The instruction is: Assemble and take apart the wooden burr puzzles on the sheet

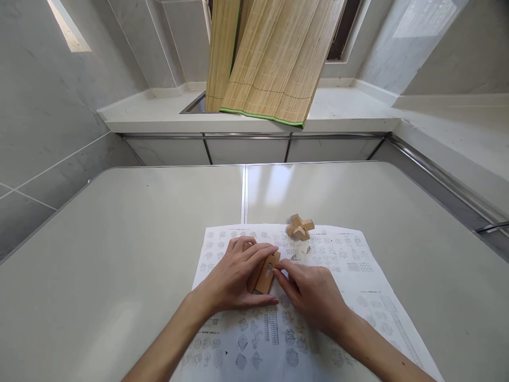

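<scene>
A flat wooden block [263, 283] with an oval slot lies low over the printed paper sheet [342, 276]. My left hand [235, 271] is wrapped round it, fingers over its far end and thumb along the near side. Part of another wooden piece [247, 246] shows under the left fingers; the rest is hidden. My right hand [312, 291] is in a pinch at the block's right edge, beside the slot; whatever lies between its fingertips is hidden. Just beyond the hands, an assembly of crossed wooden bars [300, 228] sits at the sheet's far edge.
The sheet carries many small line drawings and lies on a pale, glossy table [99, 254] with a centre seam. Behind it runs a white ledge [159, 125], where a bamboo mat [274, 63] with green edging hangs over. A metal rail [445, 175] passes along the right.
</scene>
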A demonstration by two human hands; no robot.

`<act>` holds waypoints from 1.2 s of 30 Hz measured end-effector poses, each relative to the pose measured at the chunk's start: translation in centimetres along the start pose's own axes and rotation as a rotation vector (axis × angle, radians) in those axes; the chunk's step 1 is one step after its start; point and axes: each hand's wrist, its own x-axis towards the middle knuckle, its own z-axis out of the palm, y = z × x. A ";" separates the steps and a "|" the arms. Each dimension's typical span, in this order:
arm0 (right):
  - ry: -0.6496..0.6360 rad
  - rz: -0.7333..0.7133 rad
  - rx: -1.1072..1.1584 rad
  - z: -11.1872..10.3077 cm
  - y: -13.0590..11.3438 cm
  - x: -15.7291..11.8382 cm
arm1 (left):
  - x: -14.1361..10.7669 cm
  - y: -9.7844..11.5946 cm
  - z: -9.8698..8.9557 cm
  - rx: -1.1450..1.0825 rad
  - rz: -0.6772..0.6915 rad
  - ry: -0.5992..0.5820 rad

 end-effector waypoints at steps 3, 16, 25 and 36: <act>-0.013 0.004 0.012 0.0 0.1 -0.1 | 0.0 0.0 0.2 0.019 -0.012 0.021; -0.044 0.049 0.046 -0.1 0.0 -0.1 | 0.0 -2.0 0.1 0.197 -0.329 0.253; -0.052 0.055 0.042 -0.1 0.1 0.1 | -0.5 -4.3 -1.0 0.279 -0.485 0.326; -0.065 0.089 0.064 -0.4 -0.1 0.2 | -1.0 -4.3 -1.2 0.340 -0.440 0.363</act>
